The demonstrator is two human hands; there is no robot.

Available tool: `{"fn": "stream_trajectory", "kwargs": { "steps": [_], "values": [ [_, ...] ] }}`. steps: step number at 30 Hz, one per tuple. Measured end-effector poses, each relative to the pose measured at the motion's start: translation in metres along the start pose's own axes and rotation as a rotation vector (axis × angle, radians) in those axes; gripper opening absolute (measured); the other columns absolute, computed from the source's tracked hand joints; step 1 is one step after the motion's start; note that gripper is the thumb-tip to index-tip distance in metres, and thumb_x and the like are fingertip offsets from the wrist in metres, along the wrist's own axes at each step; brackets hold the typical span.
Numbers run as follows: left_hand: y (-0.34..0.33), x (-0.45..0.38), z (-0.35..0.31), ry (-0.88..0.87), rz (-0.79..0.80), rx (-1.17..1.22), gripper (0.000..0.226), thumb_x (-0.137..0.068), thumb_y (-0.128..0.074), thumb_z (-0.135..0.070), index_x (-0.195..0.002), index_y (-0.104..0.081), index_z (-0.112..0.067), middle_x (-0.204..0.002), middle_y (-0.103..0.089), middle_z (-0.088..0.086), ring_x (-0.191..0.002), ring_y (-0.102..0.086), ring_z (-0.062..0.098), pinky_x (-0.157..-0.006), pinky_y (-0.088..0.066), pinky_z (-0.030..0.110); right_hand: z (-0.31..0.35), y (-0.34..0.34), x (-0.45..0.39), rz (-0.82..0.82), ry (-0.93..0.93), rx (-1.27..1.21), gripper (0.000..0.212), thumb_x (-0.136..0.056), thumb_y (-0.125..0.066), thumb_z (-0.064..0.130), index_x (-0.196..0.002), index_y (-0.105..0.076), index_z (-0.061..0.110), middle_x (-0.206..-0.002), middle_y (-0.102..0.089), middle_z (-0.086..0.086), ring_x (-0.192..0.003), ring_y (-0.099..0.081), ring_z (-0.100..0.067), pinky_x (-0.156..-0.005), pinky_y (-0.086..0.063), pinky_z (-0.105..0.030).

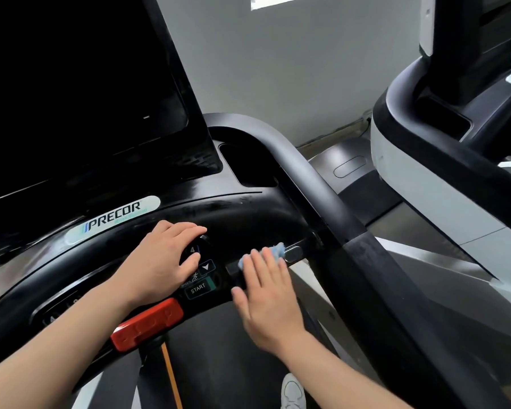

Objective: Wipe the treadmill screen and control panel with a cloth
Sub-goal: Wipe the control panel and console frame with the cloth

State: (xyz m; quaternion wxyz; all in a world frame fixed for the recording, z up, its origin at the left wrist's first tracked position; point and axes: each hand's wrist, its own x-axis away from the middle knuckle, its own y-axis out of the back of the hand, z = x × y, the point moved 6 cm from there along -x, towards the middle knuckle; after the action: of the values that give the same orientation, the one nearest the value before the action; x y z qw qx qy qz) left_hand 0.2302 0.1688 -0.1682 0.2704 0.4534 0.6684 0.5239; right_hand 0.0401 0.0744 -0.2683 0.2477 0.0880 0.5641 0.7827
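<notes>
Cloth (273, 251), blue: soft, light, bunches easily; right hand (266, 293) presses it flat-fingered on panel (248, 219); left hand (163, 261) spread, resting.

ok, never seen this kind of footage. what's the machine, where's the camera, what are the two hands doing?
There is one picture, from a camera worn on a person's head, looking down at their own bare arms. The machine is a treadmill: a dark screen stands above a curved black control panel with a START button and a red stop clip. The left hand rests on the panel's buttons, holding nothing. The right hand presses a light blue cloth flat against the panel's right end, fingers straight and blurred. A second treadmill stands to the right.
</notes>
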Motion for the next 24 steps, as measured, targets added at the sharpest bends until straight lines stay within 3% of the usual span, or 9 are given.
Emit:
{"fn": "stream_trajectory", "kwargs": {
  "steps": [4, 8, 11, 15, 19, 21, 24],
  "values": [
    [-0.001, 0.001, 0.000, 0.004, 0.011, -0.014, 0.059, -0.093, -0.043, -0.052, -0.149, -0.051, -0.033, -0.147, -0.053, -0.019, -0.127, -0.042, 0.010, -0.112, -0.043, 0.039, -0.022, 0.011, -0.004, -0.034, 0.177, 0.111, 0.054, -0.112, -0.031, 0.046, -0.156, -0.047, 0.020, -0.162, -0.048, -0.002, -0.154, -0.037, -0.027, -0.122, -0.032, -0.055],
    [-0.002, 0.000, -0.003, 0.007, 0.013, -0.012, 0.061, -0.092, -0.040, -0.053, -0.149, -0.050, -0.033, -0.147, -0.052, -0.019, -0.127, -0.042, 0.011, -0.110, -0.044, 0.040, -0.105, 0.026, -0.022, -0.064, -0.088, 0.189, 0.053, -0.113, -0.027, 0.040, -0.150, -0.054, 0.013, -0.154, -0.055, -0.010, -0.149, -0.043, -0.031, -0.121, -0.034, -0.050],
    [-0.002, -0.001, -0.003, 0.003, 0.016, -0.008, 0.060, -0.092, -0.041, -0.052, -0.149, -0.049, -0.034, -0.148, -0.051, -0.020, -0.126, -0.041, 0.010, -0.110, -0.044, 0.041, -0.077, 0.016, -0.019, -0.141, -0.149, 0.126, 0.047, -0.112, -0.036, 0.034, -0.146, -0.055, 0.007, -0.151, -0.054, -0.019, -0.149, -0.040, -0.041, -0.119, -0.035, -0.055],
    [-0.001, 0.001, 0.000, 0.009, 0.009, 0.003, 0.060, -0.092, -0.042, -0.053, -0.149, -0.049, -0.036, -0.148, -0.051, -0.020, -0.126, -0.042, 0.010, -0.111, -0.043, 0.042, 0.021, -0.007, 0.003, -0.170, 0.076, -0.014, 0.052, -0.111, -0.035, 0.038, -0.151, -0.052, 0.009, -0.159, -0.050, -0.012, -0.154, -0.037, -0.034, -0.124, -0.030, -0.054],
    [-0.002, -0.001, -0.001, 0.009, 0.018, -0.004, 0.059, -0.093, -0.043, -0.051, -0.149, -0.049, -0.036, -0.149, -0.050, -0.020, -0.127, -0.041, 0.011, -0.112, -0.042, 0.041, -0.018, 0.003, -0.003, -0.186, 0.273, 0.130, 0.051, -0.104, -0.051, 0.027, -0.155, -0.049, 0.017, -0.159, -0.052, -0.004, -0.151, -0.042, -0.028, -0.122, -0.034, -0.051],
    [-0.002, -0.002, -0.002, 0.002, 0.015, -0.007, 0.058, -0.093, -0.045, -0.049, -0.149, -0.049, -0.035, -0.149, -0.050, -0.019, -0.127, -0.041, 0.012, -0.112, -0.042, 0.041, -0.066, 0.009, -0.011, -0.175, 0.182, 0.169, 0.052, -0.102, -0.055, 0.023, -0.152, -0.049, 0.014, -0.156, -0.053, -0.009, -0.148, -0.046, -0.030, -0.119, -0.037, -0.050],
    [-0.003, -0.003, -0.005, -0.012, 0.004, -0.006, 0.053, -0.097, -0.054, -0.043, -0.150, -0.048, -0.034, -0.150, -0.050, -0.018, -0.127, -0.040, 0.012, -0.111, -0.042, 0.041, -0.113, 0.019, -0.016, -0.181, -0.082, 0.101, 0.046, -0.109, -0.042, 0.022, -0.150, -0.048, 0.005, -0.154, -0.053, -0.017, -0.148, -0.045, -0.033, -0.124, -0.034, -0.043]
  ]
}}
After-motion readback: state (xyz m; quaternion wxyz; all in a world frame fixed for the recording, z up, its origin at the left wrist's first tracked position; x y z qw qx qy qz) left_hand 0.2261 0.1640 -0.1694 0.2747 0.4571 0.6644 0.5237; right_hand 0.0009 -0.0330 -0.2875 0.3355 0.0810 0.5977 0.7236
